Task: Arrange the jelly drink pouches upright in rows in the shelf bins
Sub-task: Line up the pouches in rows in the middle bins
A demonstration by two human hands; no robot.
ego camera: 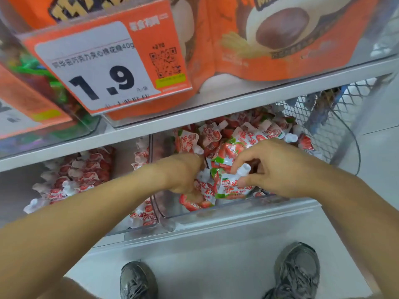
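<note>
Both hands in the right shelf bin (216, 214)
Left hand (183, 171) grips pouches at the near wall; right hand (278, 167) pinches a pouch (232, 187) by its spout

Glossy plastic pouches (232, 186) in clear plastic bin (216, 214).

Pale grey metal shelf (237, 104) crosses frame upper right to left. Orange price card (108, 61) reading 1.9, upper left; orange snack bags (291, 39) upper right. White wire mesh panel (323, 108) right. Light grey floor (216, 266) along bottom, evenly lit
</note>
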